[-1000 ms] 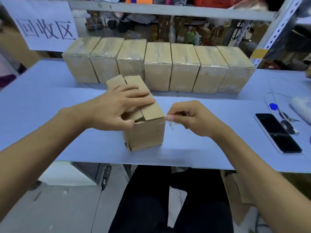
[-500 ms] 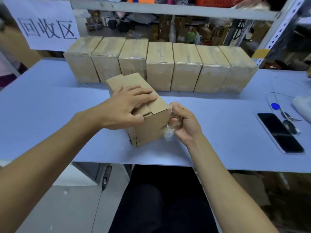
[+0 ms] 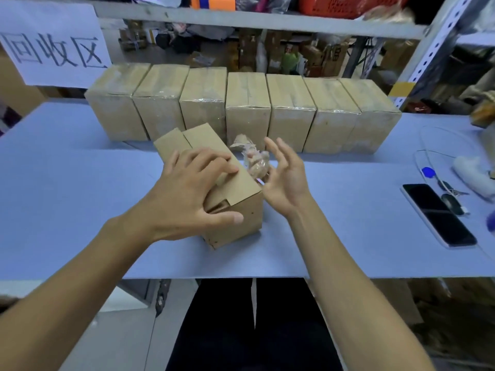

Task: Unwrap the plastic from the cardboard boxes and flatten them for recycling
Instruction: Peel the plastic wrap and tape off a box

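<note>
The right hand (image 3: 284, 180) has let go and opened, fingers spread. The crumpled plastic (image 3: 254, 159) it pinched beside the box (image 3: 235, 210) now sits loose just beyond it.

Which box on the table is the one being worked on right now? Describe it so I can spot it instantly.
Start at the blue table and the row of seven wrapped boxes along its far side. In front of that row stands a lone box, under the left hand, with crumpled plastic beside it. Unlike the shiny film-covered ones, it is bare cardboard with loose top flaps.
</note>
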